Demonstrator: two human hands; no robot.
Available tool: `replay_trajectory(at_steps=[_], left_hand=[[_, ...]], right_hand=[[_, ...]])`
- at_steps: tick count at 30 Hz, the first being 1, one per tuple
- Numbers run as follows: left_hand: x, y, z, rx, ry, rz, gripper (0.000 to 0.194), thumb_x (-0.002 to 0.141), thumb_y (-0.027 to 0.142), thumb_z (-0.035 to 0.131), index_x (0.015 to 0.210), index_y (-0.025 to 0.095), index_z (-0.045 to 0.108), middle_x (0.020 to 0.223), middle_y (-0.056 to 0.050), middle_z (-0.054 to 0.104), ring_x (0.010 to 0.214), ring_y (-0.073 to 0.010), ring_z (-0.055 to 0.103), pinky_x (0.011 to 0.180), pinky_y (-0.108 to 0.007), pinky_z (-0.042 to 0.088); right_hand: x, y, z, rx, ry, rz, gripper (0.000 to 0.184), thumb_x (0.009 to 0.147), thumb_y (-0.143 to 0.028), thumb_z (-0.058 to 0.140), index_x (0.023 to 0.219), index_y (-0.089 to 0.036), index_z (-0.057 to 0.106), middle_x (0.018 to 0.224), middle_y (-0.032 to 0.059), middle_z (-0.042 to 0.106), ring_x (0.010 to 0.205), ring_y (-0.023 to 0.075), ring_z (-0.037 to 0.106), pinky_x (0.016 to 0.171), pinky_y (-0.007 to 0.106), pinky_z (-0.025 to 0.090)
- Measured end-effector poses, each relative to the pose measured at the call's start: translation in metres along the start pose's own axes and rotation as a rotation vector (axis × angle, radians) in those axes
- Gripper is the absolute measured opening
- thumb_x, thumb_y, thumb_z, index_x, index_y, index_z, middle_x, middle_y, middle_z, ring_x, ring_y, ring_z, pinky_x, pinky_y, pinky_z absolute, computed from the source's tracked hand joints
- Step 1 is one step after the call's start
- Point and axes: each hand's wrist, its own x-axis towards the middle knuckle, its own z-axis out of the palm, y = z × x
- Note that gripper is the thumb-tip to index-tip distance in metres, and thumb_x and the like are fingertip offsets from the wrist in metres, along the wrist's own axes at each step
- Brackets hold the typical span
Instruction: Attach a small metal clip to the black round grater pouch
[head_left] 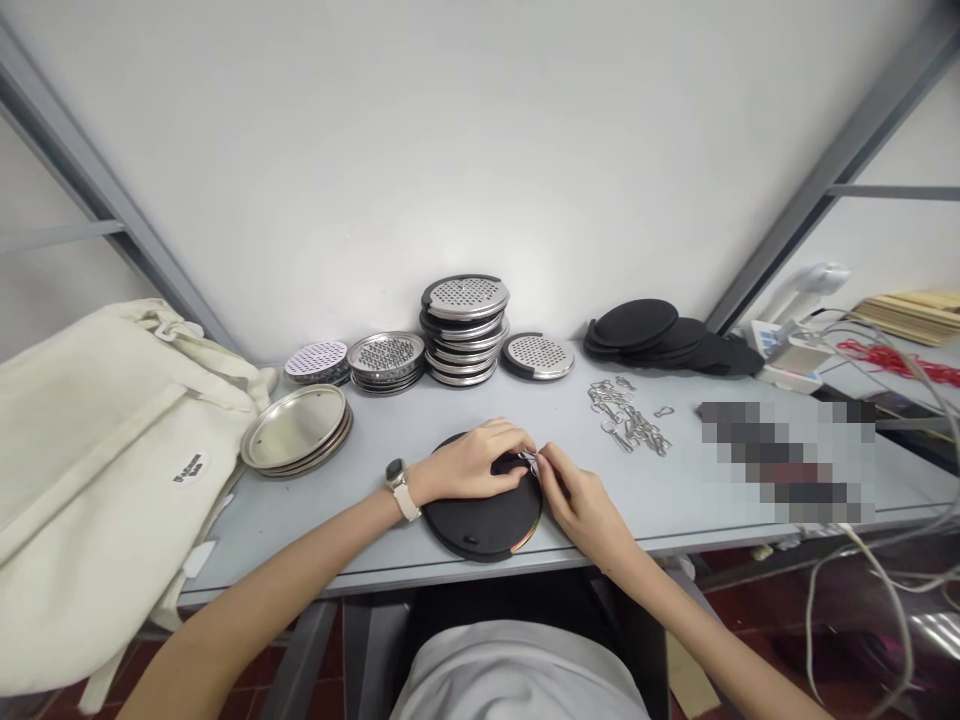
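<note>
A black round case (480, 515) lies flat at the table's front edge, with a small dark oval spot low on its face and an orange-gold glint along its lower right rim. My left hand (480, 460), with a watch on its wrist, rests over the top of the case, its fingers curled round the upper right edge. There my right hand (576, 492) pinches a small metal clip (531, 462) between thumb and forefinger. The fingers partly hide the clip, and I cannot tell how it joins the case. Loose metal clips (634, 420) lie in a pile to the right.
Along the wall stand stacked perforated metal discs (465, 330), a single perforated disc (538, 356) and more black round covers (637, 325). Plain metal discs (296, 428) lie at left beside a cream bag (112, 480). A white cable (862, 560) hangs at right.
</note>
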Motion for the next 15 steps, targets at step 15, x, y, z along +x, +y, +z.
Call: replay_trajectory(at_steps=[15], left_hand=[[-0.0002, -0.0012, 0.0008, 0.013, 0.005, -0.023, 0.022, 0.079, 0.013, 0.053, 0.101, 0.017, 0.052, 0.093, -0.006, 0.059, 0.094, -0.0191, 0.054, 0.091, -0.033, 0.043]], right_hand=[[0.0002, -0.0012, 0.0014, -0.086, -0.035, -0.031, 0.018, 0.094, -0.026, 0.032, 0.083, -0.022, 0.046, 0.062, -0.0006, 0.05, 0.053, 0.0145, 0.047, 0.053, 0.023, 0.037]])
